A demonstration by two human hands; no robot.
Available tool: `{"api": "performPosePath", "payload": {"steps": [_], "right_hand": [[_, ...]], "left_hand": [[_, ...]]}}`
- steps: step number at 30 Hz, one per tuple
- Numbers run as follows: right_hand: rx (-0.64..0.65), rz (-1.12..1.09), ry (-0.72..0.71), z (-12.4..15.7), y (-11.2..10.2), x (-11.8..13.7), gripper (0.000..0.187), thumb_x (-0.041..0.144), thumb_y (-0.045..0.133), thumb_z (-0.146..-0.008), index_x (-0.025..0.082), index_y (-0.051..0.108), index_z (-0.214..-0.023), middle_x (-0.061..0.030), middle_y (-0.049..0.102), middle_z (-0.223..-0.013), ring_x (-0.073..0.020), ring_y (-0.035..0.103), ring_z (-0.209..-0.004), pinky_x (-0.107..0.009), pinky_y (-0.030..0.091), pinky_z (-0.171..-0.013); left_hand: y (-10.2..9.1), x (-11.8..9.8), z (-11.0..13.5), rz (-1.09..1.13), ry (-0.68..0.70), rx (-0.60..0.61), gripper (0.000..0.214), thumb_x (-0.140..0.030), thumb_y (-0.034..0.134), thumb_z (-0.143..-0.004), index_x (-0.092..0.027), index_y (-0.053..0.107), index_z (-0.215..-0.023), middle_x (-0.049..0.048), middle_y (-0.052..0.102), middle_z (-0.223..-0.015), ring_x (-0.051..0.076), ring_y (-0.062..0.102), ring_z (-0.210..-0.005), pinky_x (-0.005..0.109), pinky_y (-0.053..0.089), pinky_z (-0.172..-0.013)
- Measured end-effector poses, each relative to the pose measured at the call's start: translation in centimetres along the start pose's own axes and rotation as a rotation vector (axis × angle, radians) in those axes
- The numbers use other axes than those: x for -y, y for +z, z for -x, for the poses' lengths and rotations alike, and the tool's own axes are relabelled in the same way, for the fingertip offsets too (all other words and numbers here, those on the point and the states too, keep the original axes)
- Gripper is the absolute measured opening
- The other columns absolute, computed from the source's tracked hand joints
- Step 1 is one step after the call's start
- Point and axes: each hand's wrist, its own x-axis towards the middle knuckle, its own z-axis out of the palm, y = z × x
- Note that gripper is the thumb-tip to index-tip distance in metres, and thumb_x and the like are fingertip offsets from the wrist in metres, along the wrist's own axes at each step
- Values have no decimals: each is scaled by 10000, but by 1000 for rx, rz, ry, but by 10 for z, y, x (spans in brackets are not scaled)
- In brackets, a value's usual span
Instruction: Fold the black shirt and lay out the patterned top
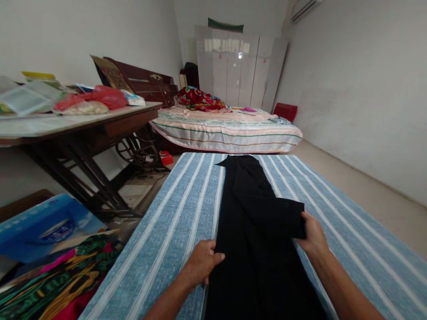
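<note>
A black long-sleeved shirt (233, 249) lies lengthwise on a blue-and-white striped cover (180, 213), its pointed collar end at the far edge. My left hand (204, 261) grips the shirt's left edge, with the thumb on top of the cloth and the fingers partly hidden beneath. At the right side, my right hand (312, 235) pinches the end of a sleeve (263, 209). This sleeve bends across the shirt's body toward the right, and a small button shows near its cuff (289, 217). The shirt's near end runs out of view at the bottom.
A sewing-machine table (130, 116) with bags on top stands at left. Below it are a blue box (50, 226) and colourful cloth (76, 280). Beyond the striped cover is a bed (227, 131), then a white wardrobe (233, 66). Floor (350, 173) runs along the right wall.
</note>
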Motion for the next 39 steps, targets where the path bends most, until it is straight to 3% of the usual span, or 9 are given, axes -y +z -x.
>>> {"api": "performPosePath", "payload": {"steps": [5, 10, 15, 20, 24, 27, 31, 36, 39], "right_hand": [[-22, 6, 34, -3, -11, -6, 104, 282, 567, -748, 206, 635, -768, -5, 708, -696, -219, 678, -681, -361, 551, -678], [10, 41, 21, 7, -6, -6, 344, 480, 622, -742, 183, 651, -912, -37, 719, -839, -235, 674, -820, -359, 543, -733], [23, 302, -116, 15, 5, -1, 600, 209, 799, -507, 207, 591, -1070, 28, 698, -771, -189, 645, -684, -281, 510, -607], [165, 275, -167, 13, 30, 29, 296, 179, 666, -529, 161, 640, -824, 36, 652, -623, -155, 592, -568, -251, 449, -546], [246, 237, -233, 11, 57, 69, 303, 182, 650, -527, 169, 639, -829, 49, 639, -631, -137, 578, -577, -246, 441, -573], [418, 298, -337, 18, 76, 91, 324, 178, 610, -601, 169, 642, -923, 42, 640, -682, -137, 586, -620, -248, 443, -596], [687, 657, -615, 46, 91, 92, 348, 114, 492, -704, 201, 641, -1006, 28, 664, -899, -139, 607, -822, -259, 447, -751], [1132, 1276, -756, 85, 93, 40, 411, 61, 424, -727, 185, 607, -1072, -38, 686, -938, -172, 640, -846, -257, 458, -730], [1259, 1582, -751, 96, 90, 5, 323, 136, 469, -734, 163, 594, -1030, -74, 693, -891, -219, 657, -767, -283, 470, -633]], "left_hand": [[1, 0, 0, -58, 1, -17, 168, -304, 527, -711, -186, 428, -644, -99, 366, -426, 66, 377, -296, 174, 278, -298], [3, 2, -2, -69, -2, -33, 199, -342, 562, -700, -183, 453, -651, -87, 413, -441, 75, 404, -307, 179, 288, -298], [4, -1, 1, -83, -6, -21, 218, -380, 586, -686, -172, 519, -701, -71, 462, -457, 90, 429, -344, 192, 306, -330], [6, 0, 3, -74, 7, 12, 210, -341, 577, -676, -159, 560, -779, -44, 536, -537, 115, 495, -435, 213, 353, -409], [6, -3, 10, -210, 63, -45, 138, -262, 574, -654, -163, 543, -745, -28, 547, -616, 140, 540, -578, 236, 400, -532], [7, -9, 19, -432, 54, -132, 152, -285, 583, -662, -177, 515, -746, -23, 526, -627, 163, 539, -617, 257, 388, -565], [10, -13, 29, -515, 43, -133, 300, -272, 553, -689, -141, 541, -959, 39, 627, -760, 214, 624, -748, 281, 429, -665], [11, -7, 38, -573, -13, -108, 545, -255, 519, -711, -120, 457, -1235, 66, 683, -889, 232, 652, -875, 278, 453, -738], [7, 0, 42, -600, 9, -55, 594, -242, 513, -696, -162, 425, -1278, 42, 692, -904, 219, 658, -862, 266, 451, -734]]}}
